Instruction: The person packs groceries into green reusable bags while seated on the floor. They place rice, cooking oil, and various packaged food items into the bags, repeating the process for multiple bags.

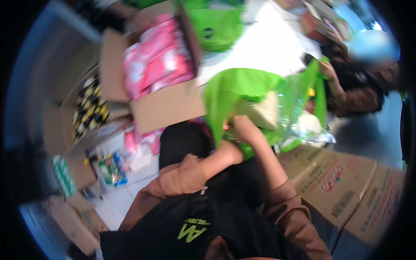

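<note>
Here's the green fabric bag (242,80), gaping just right of the pink-filled carton (169,106): soft and floppy by its look, best taken along the rim. Our left hand (232,149) and right hand (242,127) meet at its mouth, too blurred; we can't tell either grip.

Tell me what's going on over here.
The person's left hand and right hand are both at an open green bag with a pale boxy item in it; blur hides their exact grip. At the right, a co-worker's hand is at more green bag material. To the left stands an open cardboard box full of pink packets.
</note>
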